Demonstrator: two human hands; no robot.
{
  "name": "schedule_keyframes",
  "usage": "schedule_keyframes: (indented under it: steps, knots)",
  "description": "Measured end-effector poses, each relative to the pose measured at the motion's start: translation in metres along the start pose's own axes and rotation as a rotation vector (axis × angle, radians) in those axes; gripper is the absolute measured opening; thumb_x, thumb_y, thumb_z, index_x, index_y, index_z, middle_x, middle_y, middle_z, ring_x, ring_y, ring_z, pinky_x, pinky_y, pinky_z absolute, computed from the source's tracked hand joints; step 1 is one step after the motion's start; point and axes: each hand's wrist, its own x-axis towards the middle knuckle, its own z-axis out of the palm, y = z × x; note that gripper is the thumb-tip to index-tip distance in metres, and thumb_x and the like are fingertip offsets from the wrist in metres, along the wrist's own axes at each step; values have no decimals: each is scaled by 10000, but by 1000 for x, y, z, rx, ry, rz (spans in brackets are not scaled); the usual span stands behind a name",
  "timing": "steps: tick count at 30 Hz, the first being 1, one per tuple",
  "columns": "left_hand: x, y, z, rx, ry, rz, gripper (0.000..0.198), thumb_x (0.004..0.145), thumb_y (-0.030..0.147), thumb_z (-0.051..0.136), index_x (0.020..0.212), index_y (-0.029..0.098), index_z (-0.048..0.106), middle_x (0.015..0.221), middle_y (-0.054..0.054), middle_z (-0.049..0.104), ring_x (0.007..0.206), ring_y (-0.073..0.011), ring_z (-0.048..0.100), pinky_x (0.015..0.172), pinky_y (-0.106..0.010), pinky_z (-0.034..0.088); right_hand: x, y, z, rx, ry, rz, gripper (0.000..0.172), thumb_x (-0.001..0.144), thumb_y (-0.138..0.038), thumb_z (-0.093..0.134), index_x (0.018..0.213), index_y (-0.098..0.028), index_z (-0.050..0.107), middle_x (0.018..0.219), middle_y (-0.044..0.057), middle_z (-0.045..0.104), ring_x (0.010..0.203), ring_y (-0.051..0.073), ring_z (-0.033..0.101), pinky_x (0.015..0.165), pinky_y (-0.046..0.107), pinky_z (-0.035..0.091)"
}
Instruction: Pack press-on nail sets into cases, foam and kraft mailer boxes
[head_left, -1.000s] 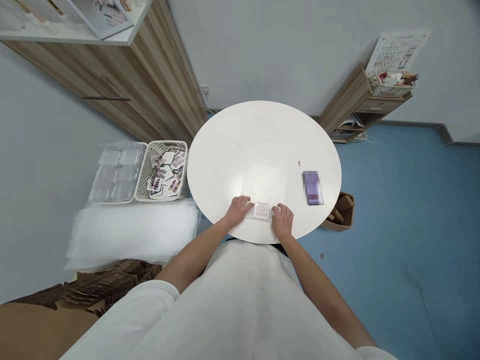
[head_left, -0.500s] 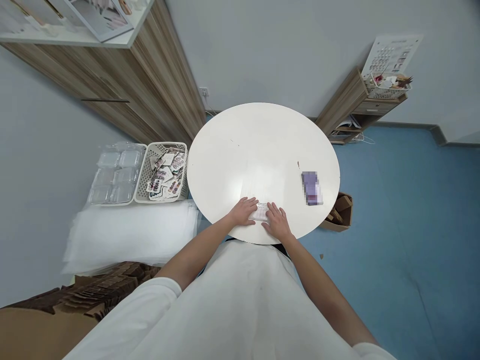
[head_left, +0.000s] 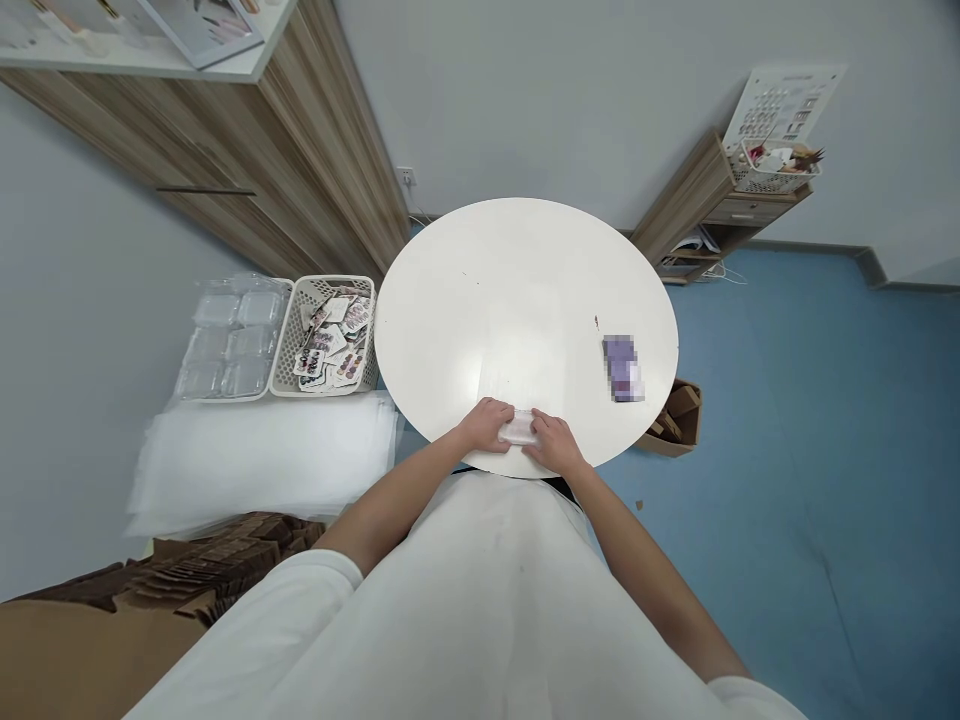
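Observation:
Near the front edge of the round white table (head_left: pixel 525 270), a small clear, whitish plastic case (head_left: pixel 518 428) lies between my two hands. A translucent film looks to be over it, and a faint sheet (head_left: pixel 514 378) spreads on the tabletop just beyond. My left hand (head_left: pixel 487 426) grips the case's left end, fingers curled over the far side and thumb on the near side. At the right end, my right hand (head_left: pixel 553 442) holds it the same way. What is inside the case cannot be made out.
A blurred purple item (head_left: pixel 622 368) lies at the table's right. To the left stand a basket of nail-tip cards (head_left: pixel 330 340), a basket of clear plastic boxes (head_left: pixel 229 345) and stacked translucent sheets (head_left: pixel 262 460). A cardboard box (head_left: pixel 679 420) sits on the floor at right.
Both hands have curled closer around the case; the fingers were flatter and more spread before. The case now looks whiter and more covered. The view has shifted slightly.

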Motion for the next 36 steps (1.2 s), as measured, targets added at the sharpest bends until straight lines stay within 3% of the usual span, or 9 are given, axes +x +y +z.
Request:
schedule_keyframes:
  steps: [4,9,17,22,27,33,36]
  knots:
    - [-9,5,-2,19,-51,40,278,587,363,583,806,204,518,758,-20,580,750,-201,532,768,-325,360,-8,-5,-8,31,-66,-15,274,712,-338,558,932,-201,468,982,60,581,913,211,539,820,350,363]
    - [-15,9,-3,22,-52,40,238,660,380,530,809,196,507,726,-8,580,702,-176,526,768,-318,358,-9,-8,-17,71,-120,-25,246,739,-389,529,886,-206,457,801,19,570,745,178,533,715,302,363]
    - [-13,7,-20,-117,26,-68,268,780,414,436,904,207,552,903,-30,608,851,-190,543,769,-301,373,3,-3,-32,168,-50,-1,241,768,-443,498,830,-212,467,844,26,561,797,180,492,687,287,365]
    - [-14,1,-25,-263,-3,-172,390,747,495,484,1004,217,577,1002,-41,604,895,-210,545,755,-296,391,15,0,-36,213,-23,117,247,779,-447,484,826,-208,522,870,39,562,808,171,496,689,285,372]
    - [-6,-10,-18,-388,-7,-308,357,805,462,383,863,199,617,850,-34,631,776,-194,559,669,-284,401,29,4,-37,339,-51,220,270,774,-460,478,845,-210,553,872,31,584,775,164,521,657,274,384]
    - [3,-29,-12,-583,41,-438,321,723,439,501,896,187,597,856,-36,613,720,-169,543,609,-258,403,34,15,-33,522,-81,297,290,804,-382,446,1058,-254,503,1040,31,588,899,175,539,720,283,405]
    - [2,-37,-12,-672,57,-540,323,704,449,516,857,171,575,756,-28,579,622,-146,511,523,-240,378,35,22,-29,574,-54,344,277,812,-368,419,1057,-258,489,1058,29,585,945,178,532,744,292,412]
